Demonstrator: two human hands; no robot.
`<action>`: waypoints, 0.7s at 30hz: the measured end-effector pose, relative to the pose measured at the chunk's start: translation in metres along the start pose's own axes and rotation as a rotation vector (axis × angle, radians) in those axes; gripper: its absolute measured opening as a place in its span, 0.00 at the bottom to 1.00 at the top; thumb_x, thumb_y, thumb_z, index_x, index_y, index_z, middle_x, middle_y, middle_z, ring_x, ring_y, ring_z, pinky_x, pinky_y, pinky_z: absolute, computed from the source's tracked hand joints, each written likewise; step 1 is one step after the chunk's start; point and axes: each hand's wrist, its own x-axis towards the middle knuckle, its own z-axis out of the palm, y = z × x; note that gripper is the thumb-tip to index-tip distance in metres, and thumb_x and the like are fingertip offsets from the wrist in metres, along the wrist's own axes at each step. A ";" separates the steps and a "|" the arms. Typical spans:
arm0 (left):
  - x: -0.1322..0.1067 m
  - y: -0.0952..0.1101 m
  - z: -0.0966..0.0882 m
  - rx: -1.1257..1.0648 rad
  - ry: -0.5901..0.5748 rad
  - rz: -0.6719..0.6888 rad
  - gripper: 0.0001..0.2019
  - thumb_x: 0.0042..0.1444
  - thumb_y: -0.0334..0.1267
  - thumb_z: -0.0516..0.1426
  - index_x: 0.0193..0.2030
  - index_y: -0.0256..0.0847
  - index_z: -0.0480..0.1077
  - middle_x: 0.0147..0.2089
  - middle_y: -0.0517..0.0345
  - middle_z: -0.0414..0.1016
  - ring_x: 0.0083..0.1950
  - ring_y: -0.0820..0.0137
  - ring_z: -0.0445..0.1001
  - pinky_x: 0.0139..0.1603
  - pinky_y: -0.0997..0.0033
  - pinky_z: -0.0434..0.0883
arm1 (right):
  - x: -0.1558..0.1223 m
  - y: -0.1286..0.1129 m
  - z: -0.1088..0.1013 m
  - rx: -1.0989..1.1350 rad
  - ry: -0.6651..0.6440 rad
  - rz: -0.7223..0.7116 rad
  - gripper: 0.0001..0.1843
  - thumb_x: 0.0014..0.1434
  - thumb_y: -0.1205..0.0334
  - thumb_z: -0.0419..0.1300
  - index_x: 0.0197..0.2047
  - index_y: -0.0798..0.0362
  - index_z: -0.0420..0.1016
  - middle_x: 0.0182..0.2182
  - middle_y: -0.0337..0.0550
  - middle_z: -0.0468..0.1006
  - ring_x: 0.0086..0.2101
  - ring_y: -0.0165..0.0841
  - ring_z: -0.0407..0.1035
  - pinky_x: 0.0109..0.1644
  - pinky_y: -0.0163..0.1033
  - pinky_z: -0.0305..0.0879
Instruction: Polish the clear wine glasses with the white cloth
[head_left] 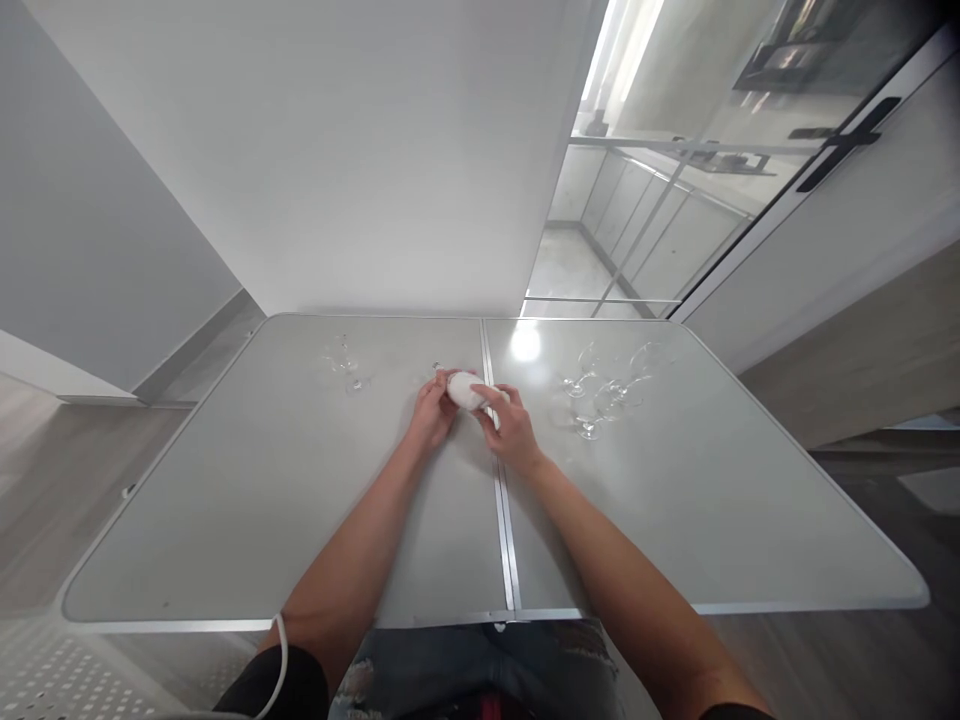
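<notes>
Tabletop of smooth pale grey with rounded corners (225,520), seen from afar through the head camera I follow; thin silvery metal trim (187,626) bounds it. At the left, I note the slanting side edge, with a broad stretch of plain surface between it and the left forearm. Farther back on this half stands a small group of clear, colourless glass pieces (356,384), well apart from the hands and nearer the rear edge; their exact outlines are too faint for me to tell.

Next comes the left hand (435,408), its fingers curled round the left end of a smooth-looking white rounded object (466,391). This object lies between the two hands, above the middle of the table and just left of the silvery metal centre seam (504,530). It appears matt and bulbous, narrowing towards the right; I cannot tell whether it is solid or wrapped. The right hand (512,430) grasps that narrower end, thumb and fingers bent upon it.

Beyond, at the right, I find a larger cluster of clear, colourless stemmed glassware (589,430), near the right hand but apart from it. Between this cluster and the slanting right edge, and towards the front, extends another wide stretch of grey surface.
</notes>
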 end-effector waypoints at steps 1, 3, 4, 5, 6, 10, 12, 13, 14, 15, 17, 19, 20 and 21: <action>0.000 0.001 0.000 -0.002 -0.012 -0.015 0.22 0.57 0.57 0.62 0.44 0.38 0.75 0.50 0.46 0.80 0.47 0.61 0.80 0.48 0.63 0.74 | -0.002 0.001 0.001 -0.054 -0.040 -0.026 0.17 0.63 0.58 0.60 0.56 0.41 0.74 0.51 0.44 0.80 0.50 0.44 0.72 0.64 0.56 0.61; -0.001 0.004 0.001 -0.012 -0.035 -0.004 0.19 0.57 0.54 0.64 0.43 0.39 0.74 0.51 0.46 0.80 0.49 0.60 0.80 0.48 0.61 0.75 | -0.004 0.000 0.004 -0.056 -0.056 -0.014 0.19 0.63 0.59 0.58 0.58 0.41 0.73 0.54 0.44 0.78 0.53 0.44 0.70 0.61 0.54 0.64; -0.001 0.005 0.002 -0.021 -0.044 0.015 0.18 0.56 0.52 0.65 0.42 0.40 0.73 0.51 0.47 0.80 0.50 0.60 0.80 0.49 0.61 0.74 | -0.004 -0.001 0.006 -0.005 -0.030 0.019 0.19 0.63 0.59 0.58 0.58 0.42 0.73 0.54 0.44 0.78 0.53 0.43 0.70 0.58 0.52 0.66; -0.001 0.005 0.002 -0.030 -0.055 0.037 0.17 0.55 0.51 0.66 0.41 0.40 0.72 0.51 0.48 0.80 0.51 0.59 0.79 0.50 0.62 0.74 | -0.003 -0.001 0.006 0.080 0.008 0.066 0.18 0.63 0.59 0.59 0.57 0.43 0.73 0.53 0.44 0.78 0.51 0.43 0.71 0.56 0.50 0.68; -0.002 0.006 0.002 -0.037 -0.069 0.057 0.17 0.54 0.50 0.67 0.41 0.41 0.71 0.52 0.48 0.80 0.52 0.59 0.79 0.50 0.62 0.74 | -0.001 -0.002 0.006 0.194 0.053 0.121 0.17 0.62 0.58 0.59 0.55 0.44 0.73 0.50 0.44 0.79 0.48 0.41 0.72 0.53 0.48 0.69; -0.002 0.008 0.003 -0.047 -0.086 0.129 0.18 0.51 0.48 0.70 0.39 0.42 0.69 0.58 0.48 0.76 0.60 0.56 0.76 0.53 0.62 0.72 | 0.012 0.001 -0.002 0.631 0.312 0.295 0.13 0.59 0.54 0.62 0.47 0.47 0.71 0.39 0.40 0.77 0.38 0.35 0.72 0.46 0.41 0.69; -0.002 0.009 0.002 -0.056 -0.038 0.179 0.18 0.51 0.47 0.70 0.38 0.43 0.68 0.64 0.50 0.72 0.64 0.56 0.72 0.57 0.60 0.71 | 0.017 0.003 -0.010 0.655 0.435 0.250 0.12 0.60 0.54 0.60 0.47 0.45 0.69 0.42 0.39 0.74 0.41 0.34 0.71 0.46 0.40 0.68; -0.002 0.010 0.001 -0.063 -0.008 0.209 0.17 0.51 0.47 0.70 0.37 0.43 0.68 0.66 0.51 0.69 0.66 0.56 0.71 0.59 0.58 0.71 | 0.018 0.003 -0.013 0.607 0.488 0.205 0.12 0.61 0.54 0.58 0.48 0.43 0.67 0.44 0.39 0.73 0.43 0.34 0.70 0.47 0.40 0.68; -0.002 0.010 0.001 -0.066 0.017 0.236 0.17 0.51 0.47 0.70 0.37 0.43 0.68 0.68 0.52 0.67 0.67 0.57 0.69 0.60 0.56 0.70 | 0.018 0.004 -0.017 0.525 0.530 0.158 0.11 0.62 0.55 0.57 0.49 0.42 0.66 0.45 0.39 0.72 0.44 0.35 0.70 0.48 0.41 0.67; -0.001 0.009 0.001 -0.061 0.032 0.253 0.16 0.52 0.47 0.69 0.36 0.43 0.69 0.69 0.53 0.66 0.68 0.58 0.67 0.62 0.55 0.70 | 0.018 0.004 -0.019 0.417 0.556 0.115 0.11 0.63 0.57 0.55 0.49 0.42 0.64 0.46 0.39 0.70 0.46 0.35 0.69 0.49 0.41 0.67; -0.001 0.005 0.001 -0.018 0.033 0.245 0.15 0.52 0.48 0.69 0.35 0.42 0.71 0.68 0.54 0.67 0.68 0.59 0.67 0.62 0.56 0.70 | 0.015 0.004 -0.022 0.154 0.545 0.032 0.09 0.63 0.60 0.53 0.47 0.44 0.64 0.47 0.42 0.70 0.49 0.38 0.68 0.52 0.45 0.66; -0.002 -0.001 0.002 0.059 0.016 0.189 0.14 0.51 0.47 0.70 0.35 0.41 0.74 0.61 0.52 0.73 0.62 0.61 0.72 0.59 0.58 0.73 | 0.011 0.003 -0.021 -0.118 0.407 -0.093 0.07 0.62 0.64 0.52 0.43 0.46 0.65 0.48 0.46 0.71 0.53 0.42 0.66 0.57 0.50 0.63; -0.002 -0.004 0.002 0.100 0.001 0.156 0.14 0.50 0.47 0.70 0.35 0.41 0.76 0.55 0.51 0.75 0.56 0.63 0.75 0.57 0.59 0.74 | 0.010 0.002 -0.020 -0.234 0.297 -0.171 0.07 0.60 0.66 0.52 0.41 0.47 0.66 0.51 0.48 0.72 0.56 0.44 0.65 0.60 0.53 0.61; -0.002 -0.007 0.003 0.136 -0.018 0.131 0.14 0.50 0.46 0.70 0.36 0.41 0.77 0.50 0.52 0.77 0.51 0.65 0.76 0.54 0.61 0.75 | 0.009 0.001 -0.018 -0.325 0.180 -0.249 0.08 0.58 0.69 0.52 0.39 0.48 0.67 0.55 0.50 0.71 0.59 0.46 0.63 0.63 0.56 0.58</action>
